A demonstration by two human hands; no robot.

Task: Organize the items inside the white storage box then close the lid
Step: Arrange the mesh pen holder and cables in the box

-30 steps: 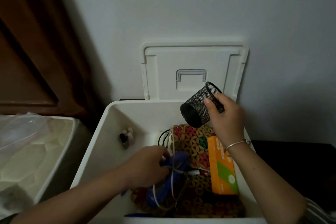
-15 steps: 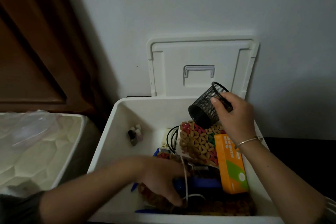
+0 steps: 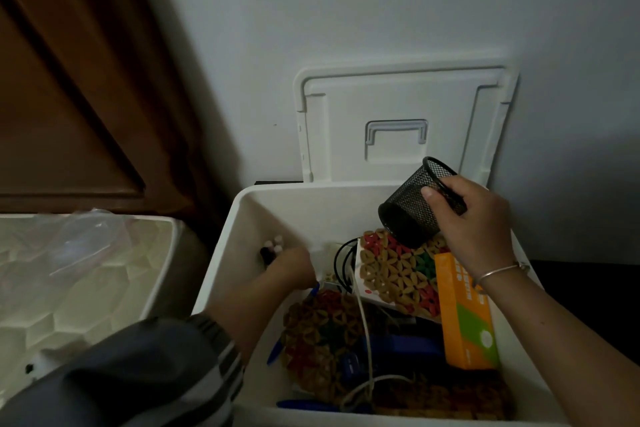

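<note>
The white storage box stands open on the floor. Its lid leans upright on the wall behind it. My right hand grips a black mesh pen cup, tilted, above the box's far right part. My left hand is blurred at the far left inner wall, touching several small bottles; its grasp is unclear. Inside lie two woven flower-pattern mats, an orange carton, a blue object, a white cable, a black cable and a blue pen.
A cream quilted surface with clear plastic on it sits just left of the box. A brown wooden door fills the upper left. Dark floor lies to the right, and the wall is close behind.
My left hand left the blue object and cables at the box's near middle and moved up-left to the small bottles. My right hand kept the mesh cup where it was.
</note>
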